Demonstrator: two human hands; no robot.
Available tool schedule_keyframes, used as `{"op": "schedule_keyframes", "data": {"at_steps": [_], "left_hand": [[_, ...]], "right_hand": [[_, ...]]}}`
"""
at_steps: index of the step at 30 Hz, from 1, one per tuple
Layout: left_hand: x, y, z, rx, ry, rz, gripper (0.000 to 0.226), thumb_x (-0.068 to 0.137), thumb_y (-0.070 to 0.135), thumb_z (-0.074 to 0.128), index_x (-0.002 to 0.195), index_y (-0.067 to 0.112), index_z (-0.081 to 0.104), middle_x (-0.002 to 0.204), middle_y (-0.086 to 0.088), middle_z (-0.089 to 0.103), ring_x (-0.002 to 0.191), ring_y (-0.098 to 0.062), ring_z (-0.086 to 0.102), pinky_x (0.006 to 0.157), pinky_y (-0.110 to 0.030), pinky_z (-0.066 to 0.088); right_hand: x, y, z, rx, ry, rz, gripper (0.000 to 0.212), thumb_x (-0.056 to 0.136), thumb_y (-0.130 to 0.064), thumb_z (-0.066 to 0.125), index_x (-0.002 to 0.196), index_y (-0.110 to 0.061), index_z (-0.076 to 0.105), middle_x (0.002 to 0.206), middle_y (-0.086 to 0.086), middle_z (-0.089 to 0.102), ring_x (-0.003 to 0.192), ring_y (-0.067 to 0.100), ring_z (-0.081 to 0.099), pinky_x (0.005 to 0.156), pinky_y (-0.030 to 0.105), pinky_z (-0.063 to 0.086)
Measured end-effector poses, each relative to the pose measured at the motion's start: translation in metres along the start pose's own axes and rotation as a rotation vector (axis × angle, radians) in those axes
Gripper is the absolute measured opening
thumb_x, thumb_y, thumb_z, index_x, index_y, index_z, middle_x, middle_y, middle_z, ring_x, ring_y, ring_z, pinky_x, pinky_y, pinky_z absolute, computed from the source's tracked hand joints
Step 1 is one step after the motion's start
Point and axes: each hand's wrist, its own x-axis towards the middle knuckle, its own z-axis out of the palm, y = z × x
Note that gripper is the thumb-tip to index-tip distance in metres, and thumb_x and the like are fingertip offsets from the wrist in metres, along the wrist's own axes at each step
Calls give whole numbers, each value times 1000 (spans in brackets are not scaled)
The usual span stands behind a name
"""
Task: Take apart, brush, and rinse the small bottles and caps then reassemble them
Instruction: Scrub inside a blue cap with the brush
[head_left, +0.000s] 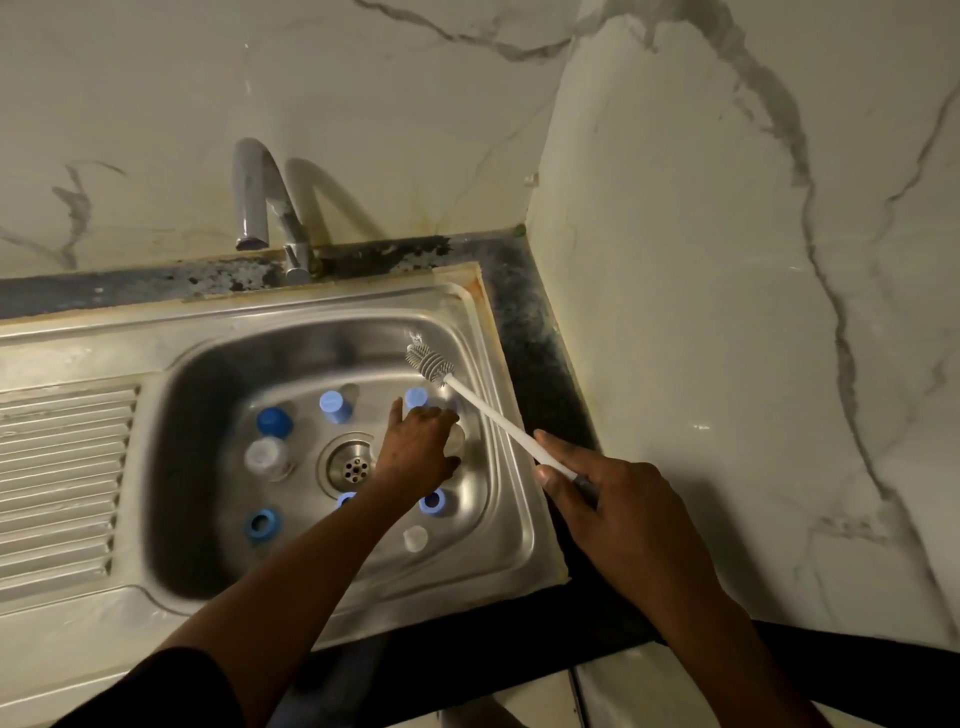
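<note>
The person wears a black sleeve (156, 691), plain and unmarked, covering the upper left arm at the lower left edge of the view. Below its hem the left forearm (311, 561) and left hand (415, 447) are bare. The right forearm (727, 634) and right hand (613, 499) are bare as well.

Our left grip (415, 441), at the end of a forearm stretched forward and down, lies palm-down with thumb spread and fingers curled onto a clear bottle (457, 438), while our right grip (618, 499), to its right and nearer us, pinches the brush handle (498, 420) between thumb and forefinger.
</note>
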Motion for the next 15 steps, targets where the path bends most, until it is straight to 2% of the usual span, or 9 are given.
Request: {"op": "schedule_keyframes", "data": {"at_steps": [7, 11, 15], "left_hand": [[8, -1, 9, -5, -17, -18, 64, 87, 44, 80, 144, 27, 57, 143, 2, 65, 143, -24, 51, 130, -56, 8], [4, -6, 8, -2, -21, -17, 70, 86, 45, 81, 148, 26, 54, 141, 1, 65, 143, -23, 51, 130, -57, 5], [0, -10, 7, -14, -25, 6, 76, 88, 41, 81, 154, 25, 49, 145, -1, 61, 145, -23, 49, 131, -53, 3]], "right_hand": [[2, 1, 0, 24, -25, 10, 60, 92, -74, 36, 145, -53, 54, 61, -30, 51, 83, -17, 60, 60, 2, 44], [4, 0, -2, 27, -34, 14, 57, 93, -72, 39, 145, -54, 54, 62, -28, 54, 83, -13, 61, 57, 4, 45], [7, -2, -3, 16, -46, 6, 58, 92, -72, 38, 145, -55, 53, 65, -28, 55, 71, -5, 63, 55, 5, 43]]}}
